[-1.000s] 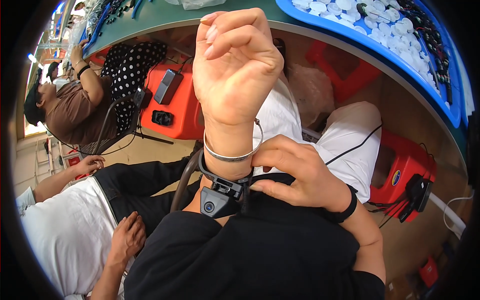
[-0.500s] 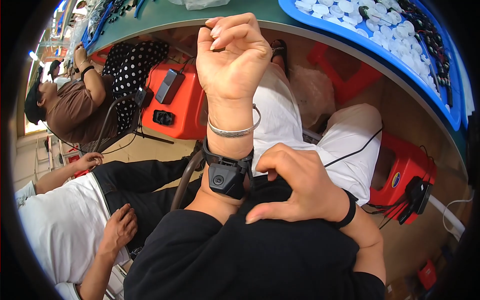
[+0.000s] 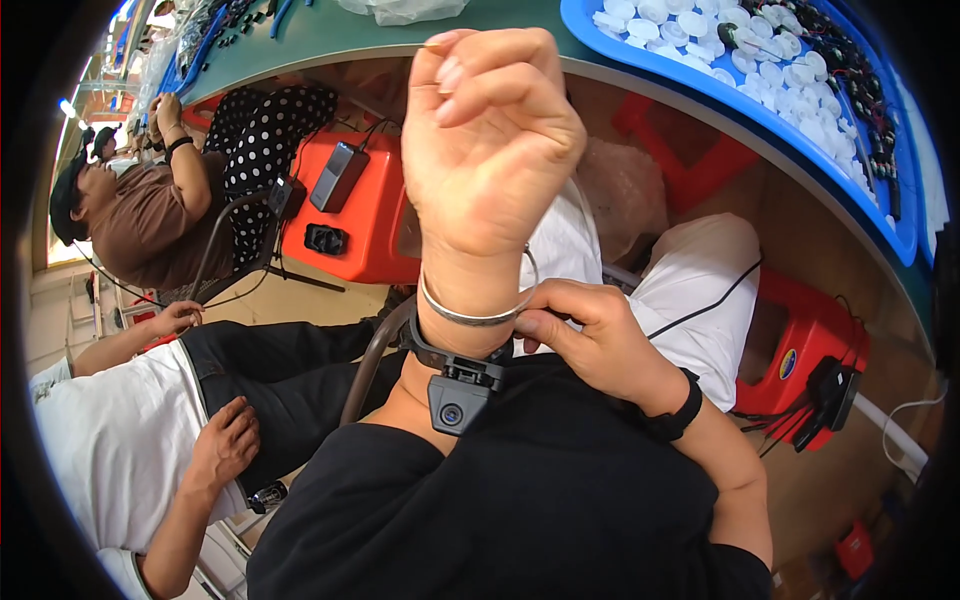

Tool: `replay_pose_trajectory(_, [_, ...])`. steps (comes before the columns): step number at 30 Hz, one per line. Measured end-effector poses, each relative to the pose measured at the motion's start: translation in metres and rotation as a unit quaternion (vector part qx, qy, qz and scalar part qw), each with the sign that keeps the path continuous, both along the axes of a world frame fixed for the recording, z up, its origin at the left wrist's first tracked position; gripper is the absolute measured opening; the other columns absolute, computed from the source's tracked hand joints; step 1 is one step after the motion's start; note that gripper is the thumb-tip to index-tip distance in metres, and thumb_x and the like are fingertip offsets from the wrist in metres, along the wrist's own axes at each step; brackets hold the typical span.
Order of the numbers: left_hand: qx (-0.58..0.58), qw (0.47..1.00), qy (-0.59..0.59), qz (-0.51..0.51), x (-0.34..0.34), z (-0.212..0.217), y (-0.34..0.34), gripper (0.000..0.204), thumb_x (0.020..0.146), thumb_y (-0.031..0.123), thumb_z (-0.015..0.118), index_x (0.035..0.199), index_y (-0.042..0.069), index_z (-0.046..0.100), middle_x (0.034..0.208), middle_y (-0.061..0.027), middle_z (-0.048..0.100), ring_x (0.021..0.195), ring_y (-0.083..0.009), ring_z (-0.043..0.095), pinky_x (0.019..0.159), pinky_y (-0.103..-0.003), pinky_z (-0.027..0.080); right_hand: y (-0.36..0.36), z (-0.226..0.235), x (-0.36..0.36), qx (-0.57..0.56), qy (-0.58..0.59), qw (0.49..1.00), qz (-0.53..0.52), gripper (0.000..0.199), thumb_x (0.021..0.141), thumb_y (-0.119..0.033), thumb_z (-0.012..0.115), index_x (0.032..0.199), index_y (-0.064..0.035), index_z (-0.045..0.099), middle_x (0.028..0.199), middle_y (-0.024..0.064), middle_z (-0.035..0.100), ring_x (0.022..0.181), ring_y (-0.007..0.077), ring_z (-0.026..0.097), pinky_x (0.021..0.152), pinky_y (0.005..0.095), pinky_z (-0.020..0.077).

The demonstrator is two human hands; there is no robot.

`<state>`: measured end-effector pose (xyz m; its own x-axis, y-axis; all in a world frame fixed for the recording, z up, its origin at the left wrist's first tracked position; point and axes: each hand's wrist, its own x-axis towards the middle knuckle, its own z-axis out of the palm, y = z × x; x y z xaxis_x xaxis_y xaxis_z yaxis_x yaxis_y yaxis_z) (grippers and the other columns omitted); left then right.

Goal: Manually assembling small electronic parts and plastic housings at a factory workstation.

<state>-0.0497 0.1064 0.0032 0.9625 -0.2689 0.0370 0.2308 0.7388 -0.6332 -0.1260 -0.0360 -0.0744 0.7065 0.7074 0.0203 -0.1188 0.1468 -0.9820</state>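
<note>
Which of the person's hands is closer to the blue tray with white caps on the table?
The left. The left hand is raised close under the table edge, beside the blue tray. The right hand is lower, at the left wrist's silver bracelet.

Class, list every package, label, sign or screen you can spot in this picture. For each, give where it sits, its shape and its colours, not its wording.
Round sticker: on the red stool at right, blue and yellow.
Clear plastic bag: on the green table at top, crumpled, whitish.
Clear bag: under the table behind the raised left hand, crinkled, see-through.
No screens or signs in view.
</note>
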Motion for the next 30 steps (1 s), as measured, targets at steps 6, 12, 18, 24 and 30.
replay_pose_trajectory(6, [0.043, 0.999, 0.0, 0.02, 0.001, 0.001, -0.009, 0.012, 0.08, 0.005, 0.053, 0.068, 0.002, 0.058, 0.06, -0.0054, 0.045, 0.053, -0.0134, 0.046, 0.038, -0.023, 0.046, 0.011, -0.024, -0.001, -0.011, 0.147, 0.988, 0.044, 0.016, 0.095, -0.018, 0.06, 0.101, -0.0037, 0.061, 0.077, -0.002, 0.059, 0.07, 0.0057, 0.05, 0.062, 0.0217, 0.0425])
replay_pose_trajectory(12, [0.298, 0.937, -0.112, 0.14, 0.024, -0.044, -0.028, 0.033, 0.097, 0.031, 0.049, 0.076, 0.006, 0.056, 0.053, 0.0016, 0.039, 0.05, -0.013, 0.039, 0.045, -0.025, 0.036, 0.019, -0.056, -0.007, 0.001, 0.096, 0.988, 0.121, 0.03, 0.085, -0.009, 0.061, 0.112, 0.0022, 0.057, 0.103, 0.0063, 0.064, 0.096, 0.0139, 0.056, 0.084, 0.0304, 0.0469])
replay_pose_trajectory(18, [0.839, 0.447, -0.1, 0.293, 0.012, -0.058, -0.022, 0.031, 0.094, 0.027, 0.058, 0.074, 0.003, 0.062, 0.056, 0.0009, 0.054, 0.051, -0.0069, 0.05, 0.046, -0.023, 0.038, 0.0, -0.065, 0.016, -0.025, 0.348, 0.934, 0.074, 0.051, 0.102, -0.045, 0.035, 0.107, 0.0, 0.058, 0.102, 0.0093, 0.063, 0.093, 0.0163, 0.062, 0.085, 0.0298, 0.0492])
replay_pose_trajectory(24, [0.913, 0.193, -0.062, 0.354, 0.037, -0.122, -0.008, 0.022, 0.084, 0.021, 0.067, 0.07, 0.005, 0.061, 0.06, -0.0128, 0.059, 0.054, -0.0271, 0.058, 0.049, -0.037, 0.045, 0.003, -0.074, 0.004, 0.113, 0.38, 0.915, 0.076, 0.063, 0.096, -0.053, 0.041, 0.122, 0.004, 0.051, 0.113, 0.0131, 0.06, 0.101, 0.0206, 0.06, 0.087, 0.0338, 0.0493])
replay_pose_trajectory(30, [0.912, 0.018, -0.081, 0.403, 0.031, -0.148, -0.002, 0.028, 0.081, 0.021, 0.068, 0.062, 0.007, 0.055, 0.056, -0.0111, 0.056, 0.054, -0.0284, 0.058, 0.048, -0.04, 0.045, 0.012, -0.047, 0.006, -0.031, 0.308, 0.951, 0.006, 0.031, 0.082, -0.018, 0.071, 0.103, 0.0001, 0.058, 0.092, 0.0044, 0.062, 0.083, 0.0113, 0.06, 0.077, 0.0258, 0.0486])
